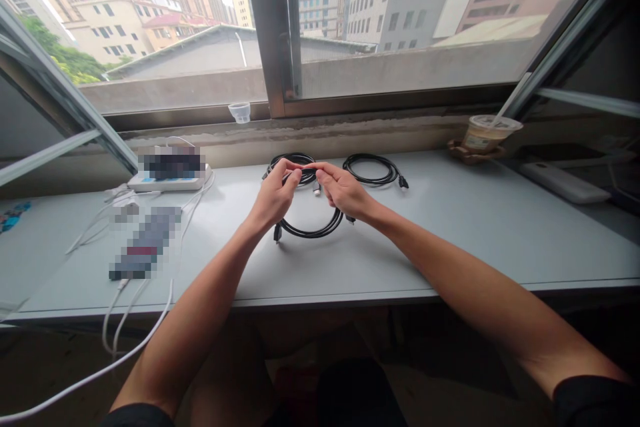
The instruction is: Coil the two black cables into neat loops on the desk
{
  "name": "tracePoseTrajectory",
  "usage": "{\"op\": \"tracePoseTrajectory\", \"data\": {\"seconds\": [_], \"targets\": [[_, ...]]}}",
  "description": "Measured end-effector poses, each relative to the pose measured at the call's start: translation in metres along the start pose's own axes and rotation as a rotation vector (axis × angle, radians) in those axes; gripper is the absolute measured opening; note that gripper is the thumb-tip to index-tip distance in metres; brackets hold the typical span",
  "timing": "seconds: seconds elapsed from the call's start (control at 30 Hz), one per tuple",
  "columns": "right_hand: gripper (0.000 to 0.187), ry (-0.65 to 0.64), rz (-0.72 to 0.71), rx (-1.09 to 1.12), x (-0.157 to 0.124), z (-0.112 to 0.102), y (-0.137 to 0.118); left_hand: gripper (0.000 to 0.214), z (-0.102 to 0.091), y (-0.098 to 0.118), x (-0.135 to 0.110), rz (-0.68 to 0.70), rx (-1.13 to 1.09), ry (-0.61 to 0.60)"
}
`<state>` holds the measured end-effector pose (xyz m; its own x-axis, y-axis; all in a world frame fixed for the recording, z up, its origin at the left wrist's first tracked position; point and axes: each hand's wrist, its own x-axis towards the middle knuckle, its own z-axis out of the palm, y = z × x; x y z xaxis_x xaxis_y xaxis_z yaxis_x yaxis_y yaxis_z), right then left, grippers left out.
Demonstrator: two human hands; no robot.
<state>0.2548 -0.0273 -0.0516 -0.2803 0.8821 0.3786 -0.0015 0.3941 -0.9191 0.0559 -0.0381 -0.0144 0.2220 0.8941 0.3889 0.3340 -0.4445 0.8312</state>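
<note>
Two hands: the left hand [274, 199] and right hand [343, 190] met fingertip to fingertip, pinching a black cable [311, 232] above the counter [465, 240].
Held cable: looped below the hands, lying on the counter, with a black plug [277, 233] at one end.
Step in hand: both hands worked the loop.
Beside them: a second coiled black cable [374, 170] lay untouched to the right.

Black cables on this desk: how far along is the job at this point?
Done: one black cable lies neatly coiled on its own at right. In hand: the left hand and right hand hold a second black cable, looped, at the fingertips. Left: a black coil behind the hands, perhaps part of that cable, and loose white cables farther left.
</note>
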Motion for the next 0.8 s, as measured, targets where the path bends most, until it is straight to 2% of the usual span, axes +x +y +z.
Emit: {"op": "tracePoseTrajectory", "data": {"seconds": [0.07,0.23,0.37,0.6,0.73,0.8], "targets": [[0.049,-0.024,-0.010,-0.040,-0.002,0.000,-0.001,0.024,-0.002,0.002,0.000,-0.010,0.014,-0.016],[0.048,-0.107,0.113,0.064,-0.005,0.004,-0.004,0.016,-0.008,0.001,0.002,-0.037,0.009,-0.087],[0.050,-0.139,0.128,0.064,-0.006,0.006,-0.007,0.014,-0.011,-0.004,0.004,-0.062,0.004,-0.132],[0.042,-0.123,0.200,0.035,-0.003,0.002,-0.001,0.019,-0.002,-0.012,0.005,-0.139,0.002,-0.139],[0.039,-0.106,0.223,0.063,0.004,-0.016,-0.003,0.031,-0.001,-0.013,0.005,-0.197,-0.035,-0.137],[0.036,-0.003,0.226,0.089,0.010,-0.037,-0.004,0.034,-0.003,-0.012,0.006,-0.196,-0.018,-0.110]]}}
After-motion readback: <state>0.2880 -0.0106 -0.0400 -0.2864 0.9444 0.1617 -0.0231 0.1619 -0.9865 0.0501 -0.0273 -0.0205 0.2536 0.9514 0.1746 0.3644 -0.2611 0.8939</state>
